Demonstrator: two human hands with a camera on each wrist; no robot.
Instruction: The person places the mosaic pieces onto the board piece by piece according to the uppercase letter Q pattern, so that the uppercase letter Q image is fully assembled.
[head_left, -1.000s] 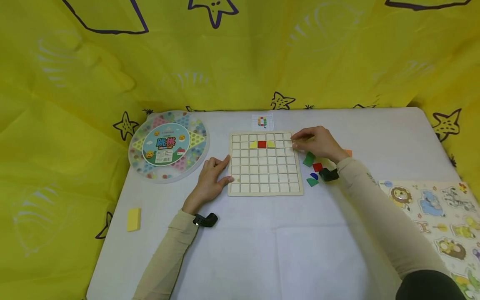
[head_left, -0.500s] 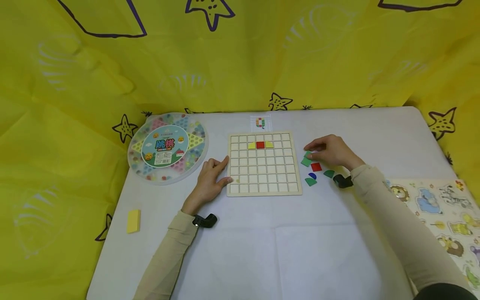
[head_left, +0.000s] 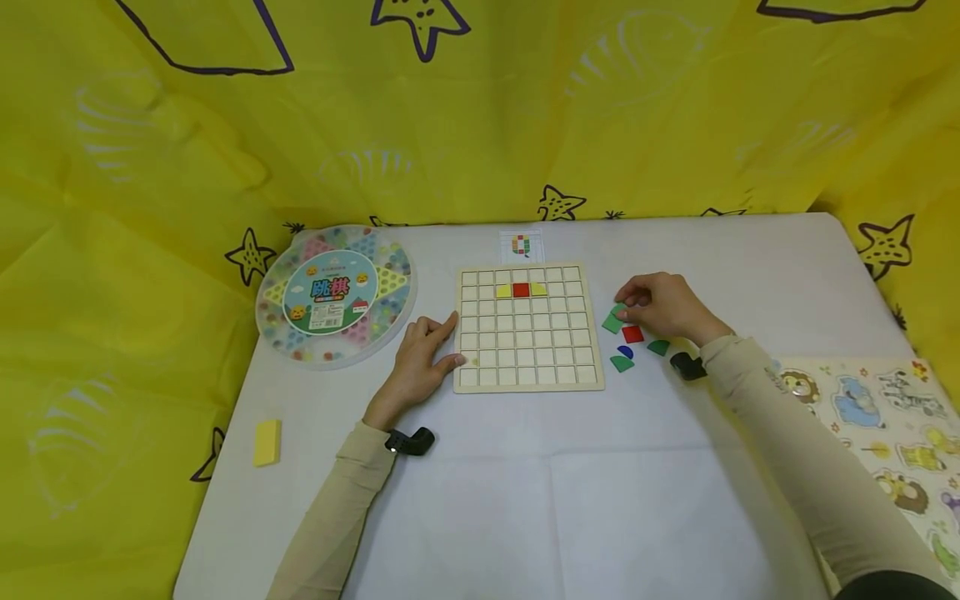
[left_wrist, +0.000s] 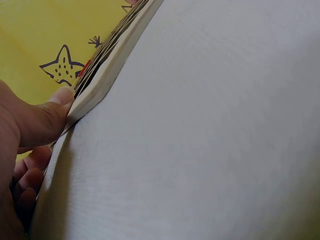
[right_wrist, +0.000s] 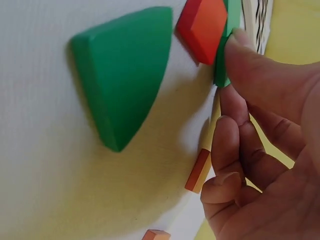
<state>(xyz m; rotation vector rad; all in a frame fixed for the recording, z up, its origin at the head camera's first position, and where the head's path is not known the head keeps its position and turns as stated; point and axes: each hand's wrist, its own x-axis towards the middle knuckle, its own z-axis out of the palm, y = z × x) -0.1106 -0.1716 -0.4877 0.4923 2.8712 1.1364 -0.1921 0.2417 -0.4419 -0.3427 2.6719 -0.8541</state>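
A cream wooden grid board [head_left: 527, 340] lies flat on the white table. In its second row a red square [head_left: 521, 290] sits between two yellow pieces with a curved side. My left hand [head_left: 415, 367] rests at the board's left side, its index finger along the edge; in the left wrist view the thumb [left_wrist: 47, 120] presses the rim. Right of the board, my right hand [head_left: 663, 304] pinches a green block [right_wrist: 220, 67], partly hidden by the fingertips, over another green piece [head_left: 611, 324]. Nearby lie a red square [head_left: 632, 334], a blue half-round [head_left: 625, 352] and green quarter-rounds [head_left: 622, 364].
Behind the board is a small card [head_left: 521, 247] with a coloured Q pattern. A round Chinese checkers box [head_left: 336, 296] is at left, with a yellow block [head_left: 267, 442] nearer. An animal puzzle board [head_left: 885, 442] lies at right. Orange pieces [right_wrist: 198, 171] show beyond the right hand.
My right hand has moved from the board's upper right edge rightward to the loose pieces, where its fingers now pinch a green block. The left hand keeps its place at the board.
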